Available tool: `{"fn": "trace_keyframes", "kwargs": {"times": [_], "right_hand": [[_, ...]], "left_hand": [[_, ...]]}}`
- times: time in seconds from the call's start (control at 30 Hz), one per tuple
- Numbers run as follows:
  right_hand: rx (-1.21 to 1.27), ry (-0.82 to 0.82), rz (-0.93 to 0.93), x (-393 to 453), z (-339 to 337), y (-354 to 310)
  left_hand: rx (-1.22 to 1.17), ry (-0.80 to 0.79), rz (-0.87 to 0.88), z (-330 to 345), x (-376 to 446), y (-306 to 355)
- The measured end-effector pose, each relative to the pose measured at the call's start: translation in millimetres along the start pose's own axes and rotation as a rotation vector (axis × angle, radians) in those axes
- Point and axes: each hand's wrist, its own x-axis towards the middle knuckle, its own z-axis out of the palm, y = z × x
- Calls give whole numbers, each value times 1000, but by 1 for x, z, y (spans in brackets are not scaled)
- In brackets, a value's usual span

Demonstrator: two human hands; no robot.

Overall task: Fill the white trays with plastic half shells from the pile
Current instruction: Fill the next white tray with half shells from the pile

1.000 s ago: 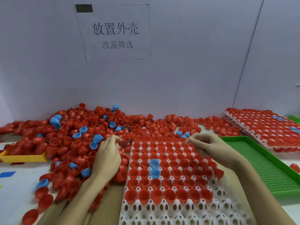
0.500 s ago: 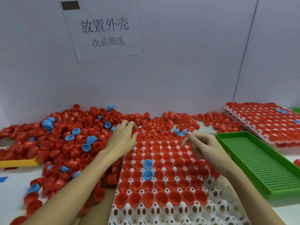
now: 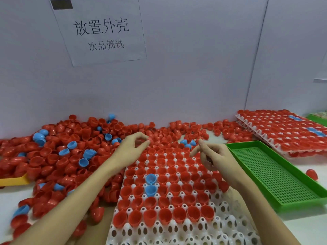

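L hand (image 3: 131, 150) moved from pile (image 3: 58, 156) to far edge of white tray (image 3: 177, 230), fingers pinching red shell (image 3: 149, 140) — placing next. R hand (image 3: 211, 154) lifted, fingers loosely curled, apparently empty. Near rows unfilled.

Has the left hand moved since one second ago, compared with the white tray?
Yes. The left hand has gone from the pile beside the white tray toward the tray's far left corner.
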Motion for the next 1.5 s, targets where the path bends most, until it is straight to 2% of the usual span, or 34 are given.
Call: {"fn": "trace_keyframes", "kwargs": {"times": [0.1,0.23,0.47,0.57,0.63,0.73,0.83,0.93,1.07,1.23,1.43,1.5], "right_hand": [[8,-116,14,-2,2,-5],[-71,-199,-78,-6,16,-13],[-202,-366,-124,-13,31,-17],[-214,-321,-99,-12,34,-15],[-219,-293,-74,-11,34,-13],[-225,-331,-69,-11,34,-12],[-162,-405,-49,-13,33,-16],[-52,-462,-38,-14,31,-20],[-127,-502,-55,-14,35,-19],[-235,-386,-108,-14,43,-16],[-259,-385,-130,-14,43,-17],[-201,-370,-123,-15,43,-17]], "left_hand": [[-166,-94,49,8,-47,19],[-256,-152,92,14,-90,28],[-223,-311,179,9,-112,30],[-106,-220,226,7,-113,30],[-113,-110,176,7,-112,31],[-183,-82,61,10,-113,34],[-221,-26,35,18,-115,34],[-405,-75,-50,18,-113,35],[-565,-163,-114,16,-114,37],[-778,-234,-210,24,-115,37],[-730,-189,-166,30,-117,36],[-800,-200,-162,32,-117,36]]}}
